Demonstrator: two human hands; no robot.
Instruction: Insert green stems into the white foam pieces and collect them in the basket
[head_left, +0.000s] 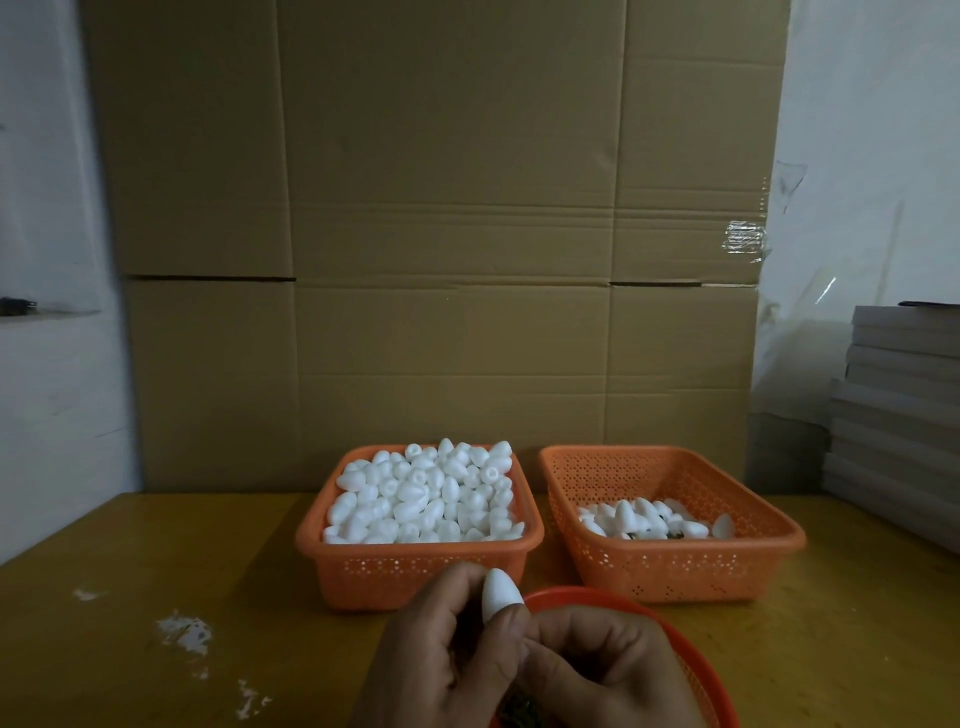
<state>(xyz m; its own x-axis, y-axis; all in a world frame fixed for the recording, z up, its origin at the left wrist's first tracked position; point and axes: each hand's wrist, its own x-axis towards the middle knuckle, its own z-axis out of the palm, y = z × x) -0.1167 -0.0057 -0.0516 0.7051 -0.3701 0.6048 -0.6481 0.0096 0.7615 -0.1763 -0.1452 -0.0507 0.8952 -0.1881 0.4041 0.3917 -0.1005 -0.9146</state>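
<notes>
A flattened cardboard sheet (447, 234) stands upright and fills most of the view, creased into panels with a horizontal seam across its middle. A scrap of clear tape (744, 240) clings to its right edge. To either side of the cardboard shows a white wall (47, 208), dim and greyish. Right of the cardboard sits a stack of grey boards (898, 415), possibly boxes. Below the cardboard runs a yellow-brown table (130, 597), marked with white scuffs. The light is low.
</notes>
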